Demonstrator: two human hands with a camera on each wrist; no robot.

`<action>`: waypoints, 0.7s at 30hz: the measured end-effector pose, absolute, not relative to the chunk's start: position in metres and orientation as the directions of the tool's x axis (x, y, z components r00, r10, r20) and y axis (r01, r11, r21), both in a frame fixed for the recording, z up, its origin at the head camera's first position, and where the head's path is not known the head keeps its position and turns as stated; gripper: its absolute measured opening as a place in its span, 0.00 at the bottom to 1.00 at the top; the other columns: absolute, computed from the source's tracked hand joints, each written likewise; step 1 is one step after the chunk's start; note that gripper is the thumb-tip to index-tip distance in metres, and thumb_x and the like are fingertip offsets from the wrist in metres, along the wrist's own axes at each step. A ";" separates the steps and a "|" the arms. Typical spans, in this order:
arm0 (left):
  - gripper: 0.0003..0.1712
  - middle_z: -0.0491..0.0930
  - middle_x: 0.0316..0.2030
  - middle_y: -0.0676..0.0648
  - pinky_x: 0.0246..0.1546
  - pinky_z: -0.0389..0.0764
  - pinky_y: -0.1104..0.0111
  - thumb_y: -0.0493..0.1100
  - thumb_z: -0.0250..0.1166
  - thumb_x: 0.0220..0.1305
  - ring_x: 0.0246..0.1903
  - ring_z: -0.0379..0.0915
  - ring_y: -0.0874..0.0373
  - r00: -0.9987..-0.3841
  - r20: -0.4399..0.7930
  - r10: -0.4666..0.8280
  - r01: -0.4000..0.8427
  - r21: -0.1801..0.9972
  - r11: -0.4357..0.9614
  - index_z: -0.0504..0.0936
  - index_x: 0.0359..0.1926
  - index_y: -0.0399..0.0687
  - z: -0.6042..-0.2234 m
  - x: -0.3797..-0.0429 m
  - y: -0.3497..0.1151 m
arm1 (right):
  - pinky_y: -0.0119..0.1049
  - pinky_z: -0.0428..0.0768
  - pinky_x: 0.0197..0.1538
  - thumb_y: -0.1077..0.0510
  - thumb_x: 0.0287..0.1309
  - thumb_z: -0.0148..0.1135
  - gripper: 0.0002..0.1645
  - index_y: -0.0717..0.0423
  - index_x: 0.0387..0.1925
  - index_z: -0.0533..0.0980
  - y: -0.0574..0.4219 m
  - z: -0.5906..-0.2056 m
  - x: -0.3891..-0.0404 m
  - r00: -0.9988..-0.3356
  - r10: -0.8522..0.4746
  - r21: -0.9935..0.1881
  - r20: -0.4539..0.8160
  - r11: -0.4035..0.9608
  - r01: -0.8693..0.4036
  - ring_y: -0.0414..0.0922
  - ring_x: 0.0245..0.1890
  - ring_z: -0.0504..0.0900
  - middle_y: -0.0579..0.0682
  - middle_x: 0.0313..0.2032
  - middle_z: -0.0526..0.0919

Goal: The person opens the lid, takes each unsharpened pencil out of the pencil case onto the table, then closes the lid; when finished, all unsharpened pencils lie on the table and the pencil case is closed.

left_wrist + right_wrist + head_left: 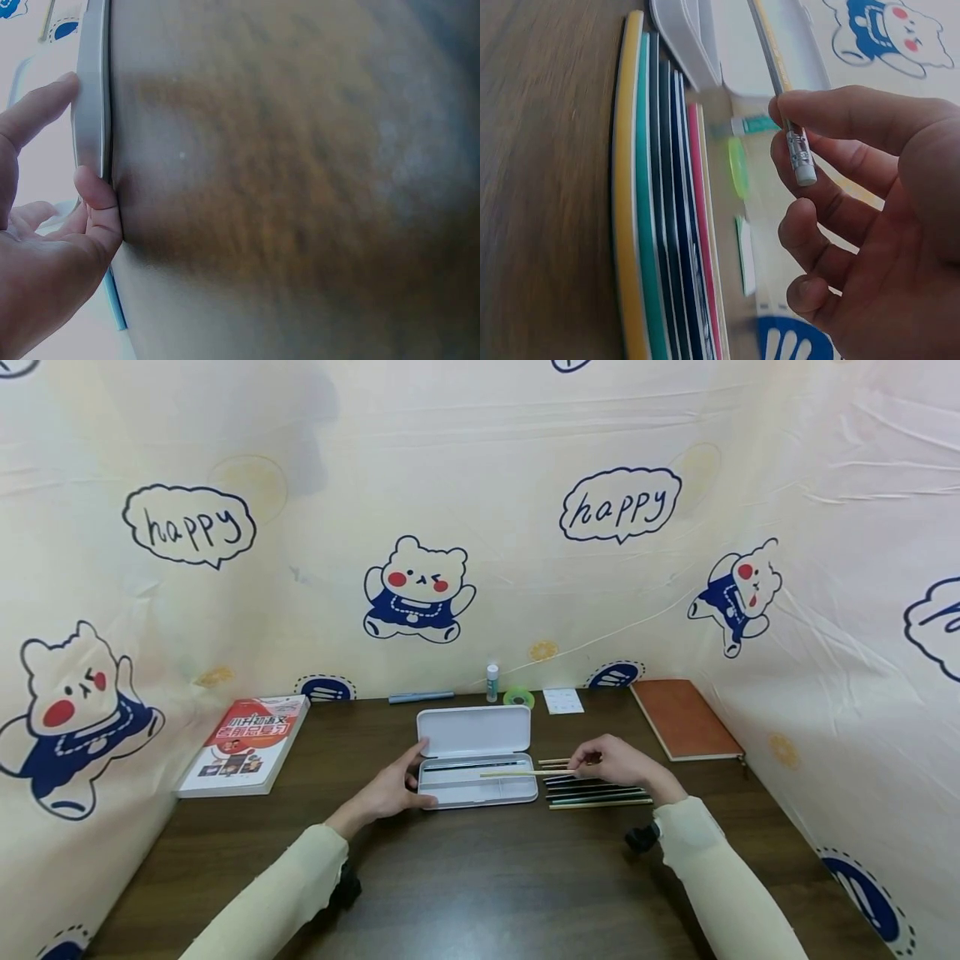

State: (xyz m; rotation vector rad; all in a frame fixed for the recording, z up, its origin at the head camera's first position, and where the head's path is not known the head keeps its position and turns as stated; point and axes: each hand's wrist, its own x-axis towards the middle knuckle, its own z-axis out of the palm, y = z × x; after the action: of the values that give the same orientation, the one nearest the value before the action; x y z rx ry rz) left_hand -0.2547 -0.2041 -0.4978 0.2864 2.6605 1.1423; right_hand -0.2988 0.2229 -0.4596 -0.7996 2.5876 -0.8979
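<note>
A white pencil case [517, 793] lies with its lid [474, 731] raised away from me. My left hand [393, 785] grips the case's left end, thumb at the near corner; in the left wrist view, fingertips [94, 187] press against its side. Between thumb and fingers, my right hand [615, 762] pinches a pencil [517, 773] close to its white eraser [805, 175]. The pencil's other end reaches over the case. A dark pencil [472, 767] lies inside the case. Below and beside my right hand, several pencils [600, 804] of different colours lie side by side on the table.
Behind the case stand a glue stick [492, 683], green tape roll [518, 697], white paper piece [563, 701] and a blue pen [421, 697]. A red and white book [240, 743] lies left, a brown notebook [690, 718] right. Printed cloth [480, 485] surrounds the table.
</note>
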 end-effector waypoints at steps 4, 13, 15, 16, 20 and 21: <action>0.64 0.69 0.68 0.42 0.46 0.70 0.64 0.49 0.78 0.53 0.44 0.69 0.56 -0.953 -0.136 0.270 0.087 0.732 0.676 0.44 0.80 0.61 -0.498 -0.256 -0.204 | 0.36 0.76 0.41 0.57 0.64 0.65 0.05 0.49 0.38 0.85 0.241 -0.462 -0.293 -0.801 -0.592 -0.651 -0.088 0.643 -0.404 0.42 0.34 0.77 0.44 0.35 0.85; 0.64 0.69 0.67 0.42 0.45 0.70 0.64 0.49 0.78 0.53 0.43 0.69 0.55 -0.952 -0.132 0.275 0.091 0.738 0.669 0.45 0.80 0.61 -0.499 -0.257 -0.204 | 0.33 0.76 0.39 0.57 0.64 0.65 0.04 0.50 0.38 0.85 0.283 -0.468 -0.281 -0.816 -0.568 -0.670 -0.113 0.650 -0.359 0.40 0.33 0.76 0.45 0.35 0.84; 0.64 0.69 0.67 0.42 0.45 0.70 0.64 0.49 0.78 0.53 0.43 0.69 0.55 -0.952 -0.134 0.274 0.088 0.740 0.667 0.45 0.80 0.61 -0.499 -0.256 -0.204 | 0.33 0.76 0.38 0.57 0.64 0.65 0.04 0.50 0.38 0.84 0.292 -0.470 -0.279 -0.812 -0.572 -0.669 -0.117 0.650 -0.361 0.40 0.33 0.76 0.46 0.35 0.84; 0.64 0.69 0.67 0.42 0.45 0.70 0.64 0.49 0.78 0.53 0.43 0.69 0.55 -0.952 -0.134 0.275 0.088 0.740 0.667 0.45 0.80 0.61 -0.499 -0.257 -0.204 | 0.33 0.76 0.37 0.57 0.64 0.65 0.04 0.50 0.38 0.84 0.296 -0.470 -0.278 -0.809 -0.575 -0.671 -0.121 0.648 -0.360 0.40 0.32 0.75 0.46 0.34 0.84; 0.64 0.69 0.68 0.42 0.45 0.70 0.64 0.49 0.78 0.53 0.44 0.69 0.55 -0.952 -0.135 0.276 0.089 0.738 0.669 0.44 0.80 0.60 -0.499 -0.257 -0.205 | 0.32 0.75 0.35 0.57 0.63 0.66 0.04 0.50 0.37 0.84 0.309 -0.475 -0.274 -0.808 -0.574 -0.670 -0.130 0.652 -0.355 0.38 0.31 0.74 0.46 0.34 0.84; 0.64 0.69 0.68 0.42 0.45 0.70 0.64 0.49 0.78 0.53 0.44 0.69 0.55 -0.952 -0.135 0.276 0.089 0.737 0.670 0.44 0.80 0.60 -0.499 -0.256 -0.205 | 0.32 0.75 0.35 0.57 0.63 0.66 0.03 0.49 0.37 0.84 0.312 -0.476 -0.273 -0.810 -0.571 -0.671 -0.135 0.654 -0.350 0.37 0.30 0.74 0.46 0.33 0.84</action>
State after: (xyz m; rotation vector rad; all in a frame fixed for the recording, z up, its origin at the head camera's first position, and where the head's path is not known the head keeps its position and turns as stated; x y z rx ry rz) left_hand -0.2564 -0.2048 -0.4992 0.2948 2.6501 1.1505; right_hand -0.2735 0.3120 -0.4762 -0.7319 2.5393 -0.9273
